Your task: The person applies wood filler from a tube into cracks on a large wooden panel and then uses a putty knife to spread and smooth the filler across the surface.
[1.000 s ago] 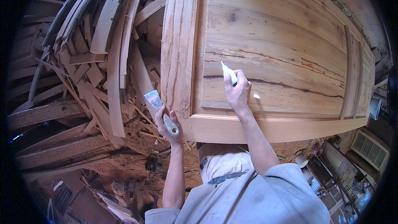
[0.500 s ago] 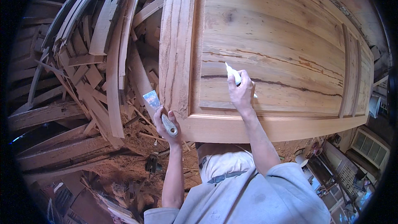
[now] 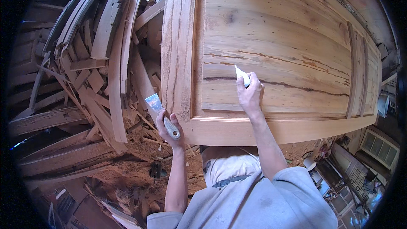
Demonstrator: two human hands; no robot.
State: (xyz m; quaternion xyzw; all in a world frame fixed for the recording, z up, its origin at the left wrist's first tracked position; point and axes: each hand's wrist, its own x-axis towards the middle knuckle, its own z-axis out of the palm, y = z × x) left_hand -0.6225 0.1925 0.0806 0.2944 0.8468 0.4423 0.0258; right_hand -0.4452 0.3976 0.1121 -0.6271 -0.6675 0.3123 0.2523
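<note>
My right hand (image 3: 251,95) is closed around a small white squeeze bottle (image 3: 243,77), its narrow nozzle pointing away from me over a wooden panel door (image 3: 271,38). The tip is at the right end of a short brown-filled crack (image 3: 218,62); whether it touches the wood I cannot tell. Nearer to me, a long dark crack (image 3: 296,86) runs across the panel. Beside the door's left corner, my left hand (image 3: 170,129) grips a putty knife (image 3: 173,130) by its worn handle, its flat metal blade pointing up and to the left.
A heap of offcuts and boards (image 3: 106,38) is piled left of the door. Sawdust (image 3: 135,167) covers the ground below. At the right lie a framed window-like piece (image 3: 380,147) and assorted clutter. The door's raised frame (image 3: 254,132) borders the panel nearest me.
My right hand and the bottle have moved slightly to the right along the short crack. More brown filling shows behind the nozzle. My left hand holds the putty knife almost unmoved.
</note>
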